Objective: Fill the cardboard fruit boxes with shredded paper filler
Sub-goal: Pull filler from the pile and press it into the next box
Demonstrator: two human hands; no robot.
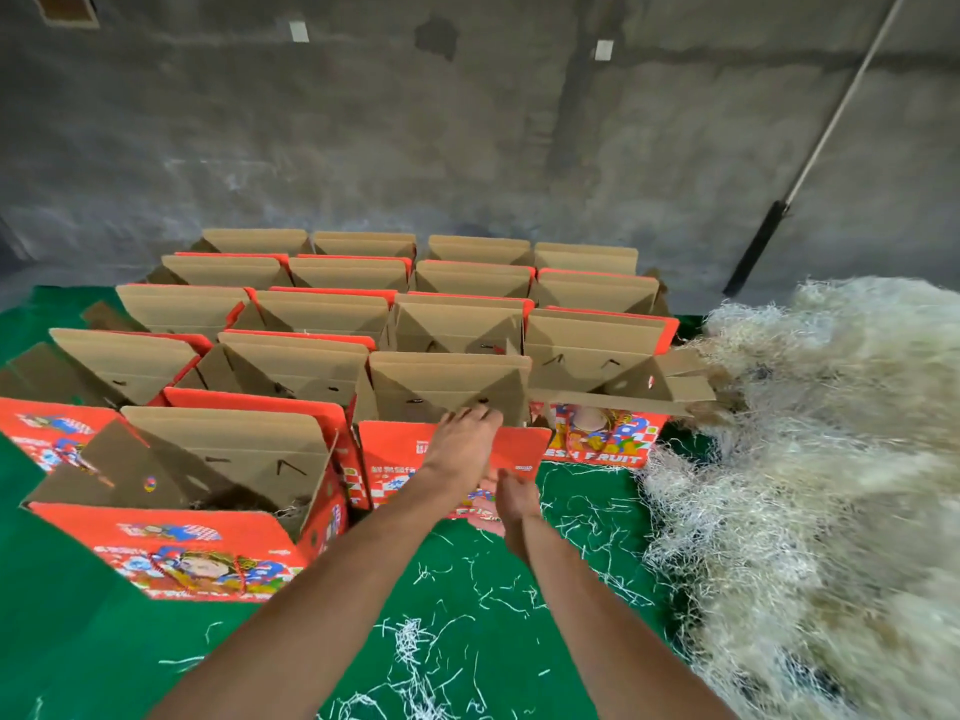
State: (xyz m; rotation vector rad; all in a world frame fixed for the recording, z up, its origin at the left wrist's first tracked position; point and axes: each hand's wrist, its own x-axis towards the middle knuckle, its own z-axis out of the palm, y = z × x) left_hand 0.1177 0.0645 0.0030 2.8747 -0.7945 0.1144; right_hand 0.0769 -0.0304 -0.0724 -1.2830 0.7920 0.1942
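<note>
From the head camera, rows of open cardboard fruit boxes (332, 324) stand on a green floor covering (78, 615), red on the outside and plain brown inside, their flaps standing up. Behind them rises a grey concrete wall (415, 137), with a long pole (810, 163) leaning against it on the right.

A large heap of pale shredded paper (831, 459) lies on the right side, touching the nearest right-hand box (602, 439). Loose strands (415, 646) are scattered over the green covering in front of the boxes.

Both bare arms reach forward to the middle box of the front row (395, 459). The left hand (460, 449) lies over the red front wall of that box, its fingers curling over the top edge into the opening, holding the rim. The right hand (514, 501) is lower, against the printed front face of the same box, fingers bent loosely; whether it grips anything I cannot tell.

The front left box (208, 537) shows a little shredded paper at its bottom.
</note>
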